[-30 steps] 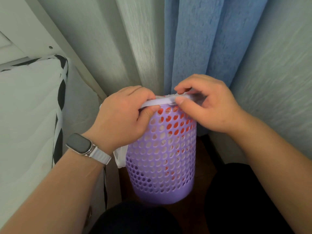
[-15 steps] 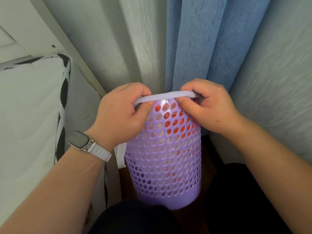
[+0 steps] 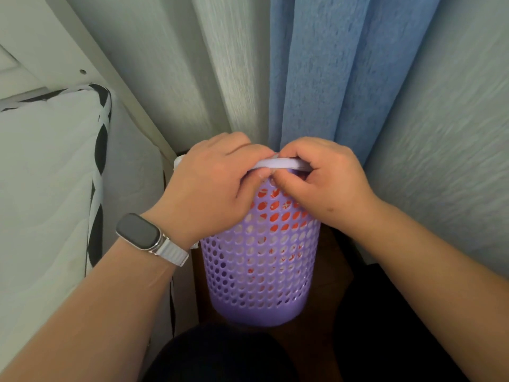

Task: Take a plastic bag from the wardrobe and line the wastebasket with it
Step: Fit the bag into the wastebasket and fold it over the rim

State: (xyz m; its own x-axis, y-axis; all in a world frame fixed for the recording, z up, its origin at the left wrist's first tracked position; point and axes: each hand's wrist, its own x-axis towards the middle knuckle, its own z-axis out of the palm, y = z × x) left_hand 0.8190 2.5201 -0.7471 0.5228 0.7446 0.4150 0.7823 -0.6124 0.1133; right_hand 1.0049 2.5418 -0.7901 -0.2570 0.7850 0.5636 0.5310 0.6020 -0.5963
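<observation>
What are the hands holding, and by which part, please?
The left hand and right hand both grip the purple perforated plastic wastebasket by its top rim.

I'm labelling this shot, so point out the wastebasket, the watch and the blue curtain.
wastebasket (image 3: 261, 271): head view, on its perforated purple side wall.
watch (image 3: 138, 230): head view, on its dark screen.
blue curtain (image 3: 316, 78): head view, on a fold above the hands.

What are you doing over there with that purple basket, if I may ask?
A person is lining the purple wastebasket with a plastic bag. The left hand and right hand both pinch the bag's edge at the near rim. The bag already hangs inside, red print showing through the holes.
</observation>
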